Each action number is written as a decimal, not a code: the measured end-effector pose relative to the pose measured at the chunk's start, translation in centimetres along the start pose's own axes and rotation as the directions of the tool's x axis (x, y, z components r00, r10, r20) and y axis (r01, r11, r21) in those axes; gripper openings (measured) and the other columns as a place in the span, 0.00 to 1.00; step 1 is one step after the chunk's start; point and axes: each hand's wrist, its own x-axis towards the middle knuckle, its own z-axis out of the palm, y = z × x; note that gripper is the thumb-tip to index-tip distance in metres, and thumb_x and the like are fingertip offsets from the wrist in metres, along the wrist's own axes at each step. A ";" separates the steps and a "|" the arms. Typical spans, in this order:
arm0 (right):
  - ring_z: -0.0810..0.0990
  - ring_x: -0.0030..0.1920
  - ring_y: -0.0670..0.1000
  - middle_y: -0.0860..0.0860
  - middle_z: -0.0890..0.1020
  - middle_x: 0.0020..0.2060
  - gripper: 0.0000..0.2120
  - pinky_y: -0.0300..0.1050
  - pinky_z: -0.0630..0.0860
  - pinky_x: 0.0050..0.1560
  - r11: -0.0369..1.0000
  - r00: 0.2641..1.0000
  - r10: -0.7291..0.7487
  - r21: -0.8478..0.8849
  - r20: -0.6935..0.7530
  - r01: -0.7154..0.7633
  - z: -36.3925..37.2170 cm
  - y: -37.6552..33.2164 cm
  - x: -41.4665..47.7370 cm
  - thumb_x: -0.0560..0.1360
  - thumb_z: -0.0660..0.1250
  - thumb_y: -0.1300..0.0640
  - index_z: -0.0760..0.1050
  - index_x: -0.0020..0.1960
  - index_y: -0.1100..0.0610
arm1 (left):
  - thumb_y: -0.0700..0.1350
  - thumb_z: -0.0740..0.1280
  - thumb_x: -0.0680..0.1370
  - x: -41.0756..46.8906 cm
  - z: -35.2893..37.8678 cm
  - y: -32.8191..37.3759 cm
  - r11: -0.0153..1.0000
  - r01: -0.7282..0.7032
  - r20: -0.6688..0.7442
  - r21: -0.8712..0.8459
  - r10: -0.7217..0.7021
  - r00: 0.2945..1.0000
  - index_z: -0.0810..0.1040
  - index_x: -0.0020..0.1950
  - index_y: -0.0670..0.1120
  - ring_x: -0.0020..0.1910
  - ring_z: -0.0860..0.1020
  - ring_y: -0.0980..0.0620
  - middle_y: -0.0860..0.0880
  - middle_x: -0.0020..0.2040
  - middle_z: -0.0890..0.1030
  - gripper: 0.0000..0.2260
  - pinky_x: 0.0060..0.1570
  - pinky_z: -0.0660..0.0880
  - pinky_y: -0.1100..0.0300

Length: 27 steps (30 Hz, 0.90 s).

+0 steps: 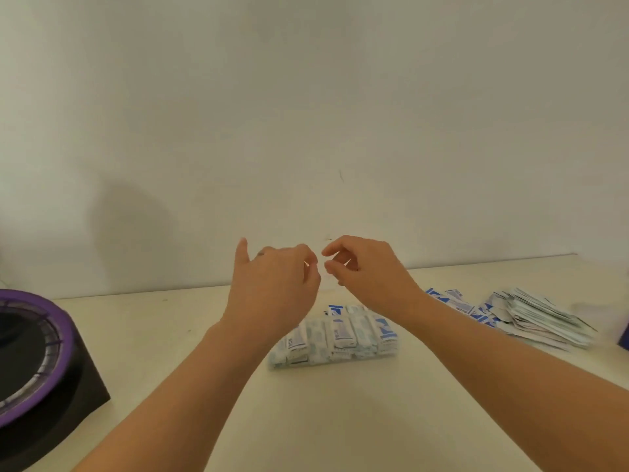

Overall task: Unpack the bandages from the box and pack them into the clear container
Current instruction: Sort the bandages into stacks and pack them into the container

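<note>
A tight row of white-and-blue wrapped bandages (335, 335) stands on the cream table just beyond my wrists; I cannot make out whether a clear container's walls surround it. A loose pile of bandages (531, 316) lies to the right. My left hand (272, 287) and my right hand (367, 270) hover side by side above the row, fingertips almost touching. Their fingers are loosely curled, and nothing shows in either hand. The left palm is turned away from me.
A black block with a purple-rimmed round opening (37, 356) sits at the left table edge. A dark blue corner of something (624, 335) pokes in at the far right. A plain wall rises behind the table (170, 335).
</note>
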 end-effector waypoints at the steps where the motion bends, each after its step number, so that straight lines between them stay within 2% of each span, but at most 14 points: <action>1: 0.78 0.36 0.43 0.43 0.81 0.38 0.06 0.34 0.74 0.42 1.000 0.996 -0.026 -0.003 -0.085 0.026 -1.0 0.8 -1.3 0.75 0.66 0.57 0.78 0.51 0.51 | 0.51 0.53 0.80 -0.5 0.2 1.2 0.997 -0.043 -0.113 -0.071 0.035 0.993 0.73 0.58 0.56 0.54 0.76 0.55 0.59 0.51 0.80 0.12 0.73 0.48 0.50; 3: 0.77 0.37 0.42 0.41 0.79 0.36 0.06 0.35 0.73 0.42 0.996 0.980 -0.049 -0.079 -0.193 0.034 -2.5 2.9 -3.8 0.75 0.66 0.57 0.78 0.50 0.51 | 0.49 0.57 0.79 -1.6 1.1 3.1 0.973 -0.169 -0.272 -0.158 0.121 0.955 0.76 0.55 0.55 0.48 0.78 0.55 0.59 0.48 0.81 0.10 0.69 0.55 0.56; 5: 0.76 0.42 0.43 0.41 0.79 0.39 0.06 0.40 0.73 0.47 0.980 0.973 -0.016 -0.199 -0.232 -0.031 -4.1 6.2 -6.5 0.75 0.66 0.57 0.78 0.51 0.50 | 0.47 0.59 0.76 -2.3 2.6 5.5 0.941 -0.281 -0.324 -0.189 0.210 0.922 0.78 0.50 0.54 0.41 0.79 0.54 0.58 0.44 0.82 0.09 0.60 0.61 0.62; 8: 0.74 0.57 0.51 0.47 0.79 0.53 0.12 0.44 0.67 0.57 0.887 0.975 0.086 -0.431 -0.203 -0.168 -6.6 11.7 -9.4 0.74 0.67 0.55 0.77 0.57 0.52 | 0.47 0.58 0.73 -3.2 5.1 8.5 0.908 -0.353 -0.254 -0.224 0.295 0.921 0.78 0.46 0.54 0.38 0.79 0.55 0.57 0.40 0.81 0.10 0.51 0.69 0.60; 10: 0.66 0.66 0.54 0.51 0.72 0.65 0.21 0.48 0.62 0.64 0.794 0.957 0.213 -0.536 -0.198 -0.287 -8.6 14.8 -10.7 0.74 0.67 0.50 0.72 0.65 0.52 | 0.46 0.60 0.72 -3.7 6.5 10.2 0.895 -0.381 -0.209 -0.231 0.337 0.918 0.79 0.45 0.54 0.36 0.79 0.55 0.57 0.38 0.81 0.08 0.45 0.73 0.59; 12: 0.57 0.72 0.55 0.53 0.64 0.71 0.29 0.52 0.58 0.69 0.729 0.918 0.335 -0.559 -0.212 -0.395 -10.5 16.8 -11.4 0.74 0.66 0.45 0.64 0.71 0.52 | 0.45 0.62 0.71 -3.9 7.9 11.2 0.886 -0.399 -0.168 -0.235 0.368 0.915 0.79 0.44 0.53 0.36 0.79 0.55 0.57 0.38 0.81 0.08 0.44 0.75 0.59; 15: 0.49 0.75 0.56 0.54 0.54 0.75 0.36 0.54 0.52 0.73 0.653 0.854 0.500 -0.584 -0.146 -0.482 -12.4 18.9 -11.6 0.74 0.60 0.37 0.53 0.75 0.50 | 0.46 0.60 0.74 -4.0 9.2 12.3 0.887 -0.406 -0.079 -0.219 0.399 0.914 0.79 0.49 0.53 0.40 0.80 0.53 0.56 0.43 0.82 0.10 0.47 0.72 0.59; 17: 0.49 0.75 0.56 0.53 0.54 0.76 0.36 0.55 0.51 0.73 0.600 0.808 0.585 -0.629 -0.076 -0.494 -12.8 19.5 -11.5 0.74 0.55 0.33 0.51 0.76 0.48 | 0.46 0.58 0.77 -3.8 9.7 12.7 0.891 -0.399 -0.035 -0.214 0.402 0.915 0.78 0.53 0.53 0.45 0.79 0.53 0.55 0.47 0.82 0.11 0.49 0.69 0.60; 20: 0.55 0.73 0.56 0.52 0.57 0.74 0.33 0.56 0.56 0.71 0.579 0.777 0.629 -0.686 0.032 -0.441 -12.6 19.4 -11.8 0.75 0.50 0.32 0.53 0.74 0.46 | 0.47 0.57 0.79 -3.6 10.3 13.3 0.898 -0.379 0.000 -0.223 0.389 0.921 0.76 0.57 0.55 0.50 0.77 0.55 0.56 0.53 0.80 0.11 0.51 0.67 0.62; 25: 0.60 0.70 0.55 0.49 0.62 0.71 0.29 0.52 0.60 0.67 0.634 0.843 0.516 -0.729 0.151 -0.258 -11.5 16.2 -13.2 0.75 0.51 0.33 0.55 0.73 0.43 | 0.48 0.56 0.80 -4.1 11.0 13.9 0.877 -0.379 0.046 -0.294 0.409 0.911 0.74 0.59 0.56 0.54 0.75 0.58 0.59 0.56 0.77 0.11 0.53 0.68 0.63; 27: 0.61 0.68 0.53 0.48 0.64 0.69 0.27 0.50 0.61 0.66 0.692 0.863 0.484 -0.667 0.144 -0.276 -11.6 15.1 -13.3 0.74 0.55 0.33 0.60 0.71 0.40 | 0.48 0.56 0.80 -4.4 10.9 13.8 0.870 -0.373 0.079 -0.322 0.417 0.905 0.74 0.59 0.56 0.56 0.74 0.58 0.59 0.57 0.76 0.11 0.54 0.69 0.62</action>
